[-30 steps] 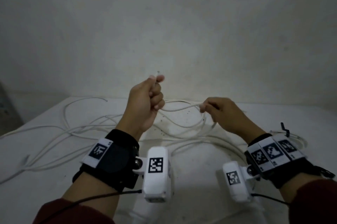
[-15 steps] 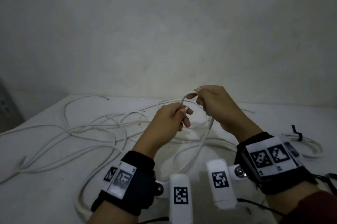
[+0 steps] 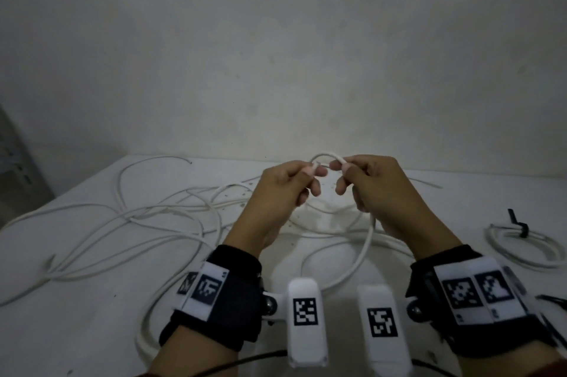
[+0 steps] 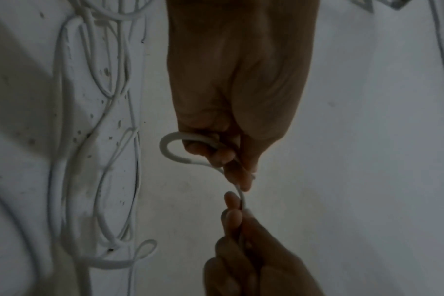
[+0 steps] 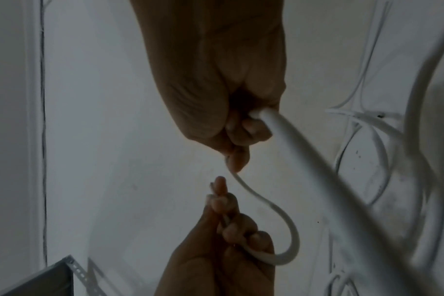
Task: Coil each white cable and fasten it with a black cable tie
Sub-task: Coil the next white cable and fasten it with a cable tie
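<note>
— Where's the white cable?
— Raised over the table, left hand pinching its end, right hand gripping beside it; first loop forming, I'd say. Next: gather more slack.
— Anything else?
— Only the head view shows a tied coil, far right.

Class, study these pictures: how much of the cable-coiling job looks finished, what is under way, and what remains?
Done: one coiled cable lies at the far right, fastened with a black cable tie. In hand: the left hand and right hand pinch a white cable, bending a small first loop; the rest trails down to the table. Left: finishing and tying this coil, then the loose cables sprawled at left.
</note>
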